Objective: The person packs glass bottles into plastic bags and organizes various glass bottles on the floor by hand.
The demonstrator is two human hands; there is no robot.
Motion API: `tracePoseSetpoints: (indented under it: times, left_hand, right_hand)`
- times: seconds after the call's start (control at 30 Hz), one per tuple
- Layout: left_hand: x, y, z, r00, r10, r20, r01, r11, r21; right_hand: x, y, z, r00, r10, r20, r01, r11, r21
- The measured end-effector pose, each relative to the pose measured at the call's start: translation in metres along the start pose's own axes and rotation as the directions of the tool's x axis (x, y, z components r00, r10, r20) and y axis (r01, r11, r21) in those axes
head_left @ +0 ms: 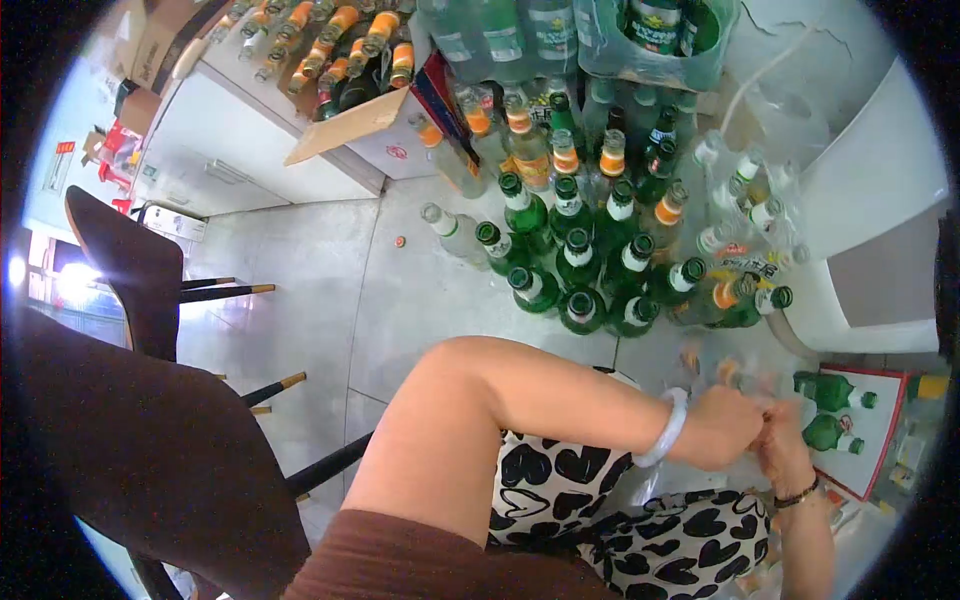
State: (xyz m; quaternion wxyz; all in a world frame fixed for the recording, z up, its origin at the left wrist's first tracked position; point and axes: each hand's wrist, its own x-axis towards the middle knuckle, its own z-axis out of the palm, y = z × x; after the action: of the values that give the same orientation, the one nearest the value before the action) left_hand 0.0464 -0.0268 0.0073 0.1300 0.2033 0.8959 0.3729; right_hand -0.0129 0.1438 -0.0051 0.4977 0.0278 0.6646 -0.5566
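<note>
My left hand (718, 425), with a pale bangle at its wrist, is closed and meets my right hand at the lower right. My right hand (785, 450), wearing a dark bracelet, has its fingers curled too. Blurred clear-glass shapes (735, 375) with orange patches show just beyond the knuckles; they look like bottles, but the smear hides how they are gripped. Close to my right hand, green bottles (828, 392) lie in a red-edged box (890, 425). Ahead, several green bottles (580, 258) stand upright on the floor, mixed with clear ones bearing orange neck labels.
Plastic-wrapped packs of bottles (655, 60) are stacked at the back. A cardboard box (345, 125) holds more bottles by a white cabinet (240, 150). Brown chairs (150, 440) stand on the left. A bottle cap (400, 241) lies on the floor (300, 290). At the right is a white curved fixture (870, 160).
</note>
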Motion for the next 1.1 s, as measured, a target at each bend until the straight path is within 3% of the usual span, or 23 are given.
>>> tracePoseSetpoints:
  times: [0.03,0.1,0.23,0.3,0.37,0.4,0.43,0.5,0.63,0.7,0.83,1.0,1.1]
  left_hand:
    - [0.003,0.005,0.002,1.000,-0.002,0.000,0.002,1.000,0.004]
    - [0.005,0.005,0.001,0.986,0.053,0.158,-0.055,0.998,0.008]
    - [0.003,-0.004,0.016,0.996,0.077,0.038,-0.076,0.997,-0.012]
    - [0.009,-0.005,0.022,1.000,-0.029,-0.006,0.029,0.999,0.029]
    - [0.003,-0.013,0.020,0.995,0.101,-0.002,-0.100,0.993,0.070]
    - [0.005,-0.007,0.012,0.987,-0.036,0.158,0.018,0.993,0.118]
    - [0.006,-0.007,0.010,0.986,-0.018,0.168,0.001,0.994,0.106]
    - [0.009,-0.003,0.009,0.981,0.021,0.193,-0.039,0.995,0.088]
    - [0.012,-0.006,0.006,0.978,-0.004,0.208,-0.011,0.997,0.071]
    - [0.011,-0.005,0.009,0.983,0.015,0.186,-0.027,0.997,0.066]
    - [0.018,-0.002,0.013,0.986,0.056,0.158,-0.072,0.992,0.100]
    - [0.012,-0.004,0.006,0.963,0.067,0.261,-0.098,0.990,0.104]
    - [0.014,-0.007,0.012,0.986,0.122,0.111,-0.129,0.990,0.058]
  right_hand:
    - [-0.005,0.005,-0.007,0.999,0.037,0.000,-0.037,0.999,-0.021]
    - [-0.011,0.005,-0.001,0.998,0.058,-0.030,-0.057,0.998,0.040]
    - [-0.016,0.009,0.009,0.979,0.167,-0.119,-0.130,0.954,0.270]
    - [-0.020,-0.006,0.025,0.997,0.054,-0.052,-0.045,0.985,0.165]
    - [-0.018,0.008,0.015,0.994,-0.108,0.016,0.108,0.993,-0.040]
    - [-0.014,0.003,0.013,0.997,-0.079,-0.002,0.078,0.989,-0.122]
    - [-0.012,-0.003,0.011,0.999,-0.050,-0.021,0.045,0.978,-0.202]
    - [0.006,0.030,-0.006,0.994,-0.109,0.011,0.109,0.994,-0.030]
    - [0.017,0.029,0.004,0.994,-0.105,0.032,0.104,0.994,0.022]
    - [0.017,0.018,0.010,0.989,-0.133,-0.065,0.136,0.990,0.047]
    - [0.035,0.039,-0.008,0.967,-0.231,-0.106,0.237,0.970,0.049]
    - [0.039,0.040,-0.005,0.917,-0.361,-0.169,0.323,0.922,-0.214]
    - [0.050,0.049,-0.014,0.932,-0.330,-0.152,0.289,0.927,-0.240]
